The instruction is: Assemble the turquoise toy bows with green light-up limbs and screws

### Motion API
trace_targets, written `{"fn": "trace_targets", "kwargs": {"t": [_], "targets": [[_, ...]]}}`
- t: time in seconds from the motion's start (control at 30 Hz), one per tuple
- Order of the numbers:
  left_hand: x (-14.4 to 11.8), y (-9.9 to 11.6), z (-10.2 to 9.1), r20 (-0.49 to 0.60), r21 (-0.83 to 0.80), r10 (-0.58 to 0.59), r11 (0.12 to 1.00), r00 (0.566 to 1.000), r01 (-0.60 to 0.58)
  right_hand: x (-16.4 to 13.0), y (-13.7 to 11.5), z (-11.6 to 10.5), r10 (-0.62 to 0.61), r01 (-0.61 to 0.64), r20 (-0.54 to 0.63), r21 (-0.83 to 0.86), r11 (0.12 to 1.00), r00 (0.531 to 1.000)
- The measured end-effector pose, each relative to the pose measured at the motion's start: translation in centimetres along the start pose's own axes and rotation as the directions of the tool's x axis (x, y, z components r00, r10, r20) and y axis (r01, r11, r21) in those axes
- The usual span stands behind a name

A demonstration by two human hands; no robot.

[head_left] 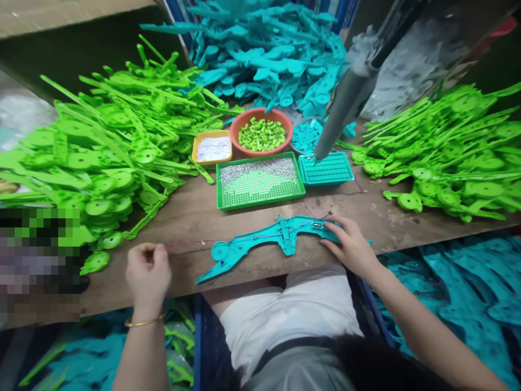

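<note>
A long teal plastic part (260, 244) lies flat on the wooden bench (195, 212) near its front edge. My right hand (350, 247) presses down on the part's right end, fingers spread over it. My left hand (147, 274) is closed, pinching a thin wire (191, 241) that runs across the bench to the part. A gold bangle sits on my left wrist.
Heaps of green plastic parts (106, 146) lie left and right (451, 152), teal parts (268, 54) at the back. A green tray of screws (259, 185), teal tray (325, 169), yellow dish (212, 146) and orange bowl (261, 132) stand mid-bench. A hanging grey screwdriver (345, 103) points at the teal tray.
</note>
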State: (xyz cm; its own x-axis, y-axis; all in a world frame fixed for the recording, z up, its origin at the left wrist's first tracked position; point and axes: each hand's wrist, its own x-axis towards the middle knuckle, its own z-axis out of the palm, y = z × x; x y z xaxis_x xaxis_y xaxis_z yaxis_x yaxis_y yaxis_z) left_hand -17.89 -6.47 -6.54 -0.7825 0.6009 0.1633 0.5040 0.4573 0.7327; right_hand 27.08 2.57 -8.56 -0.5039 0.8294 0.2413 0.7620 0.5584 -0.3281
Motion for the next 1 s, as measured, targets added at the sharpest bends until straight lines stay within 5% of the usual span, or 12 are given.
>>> {"fn": "trace_targets", "kwargs": {"t": [0.1,0.2,0.37,0.53,0.63,0.87,1.0], "targets": [[-1.2,-0.9,0.5,0.053,0.035,-0.087,0.996,0.995,0.085,0.3,0.2,-0.7,-0.017,0.019,-0.065,0.036,0.999,0.998],[-3.4,-0.1,1.4,0.126,-0.088,-0.056,0.994,0.99,0.068,1.4,0.3,-1.1,0.141,-0.141,-0.116,0.013,0.99,0.983],[-6.1,1.5,2.6,0.231,-0.169,0.005,0.985,0.973,0.035,3.8,0.5,-1.5,0.365,-0.362,0.121,-0.043,0.931,0.923],[-7.5,2.4,3.8,0.218,-0.222,0.078,0.975,0.973,-0.028,5.8,-1.5,-2.1,0.356,-0.355,0.017,0.133,0.925,0.934],[-7.6,2.8,3.9,0.27,-0.354,0.063,0.934,0.961,0.038,6.4,-2.2,-1.5,0.377,-0.366,0.029,0.317,0.875,0.926],[-2.3,0.0,0.3,0.049,-0.293,-0.189,0.936,0.981,0.195,5.5,0.1,0.4,0.415,-0.391,-0.026,0.286,0.875,0.909],[-2.6,0.4,-2.4,0.066,-0.379,-0.167,0.908,0.984,0.18,5.7,-2.2,-1.4,0.402,-0.339,-0.192,0.29,0.895,0.895]]}}
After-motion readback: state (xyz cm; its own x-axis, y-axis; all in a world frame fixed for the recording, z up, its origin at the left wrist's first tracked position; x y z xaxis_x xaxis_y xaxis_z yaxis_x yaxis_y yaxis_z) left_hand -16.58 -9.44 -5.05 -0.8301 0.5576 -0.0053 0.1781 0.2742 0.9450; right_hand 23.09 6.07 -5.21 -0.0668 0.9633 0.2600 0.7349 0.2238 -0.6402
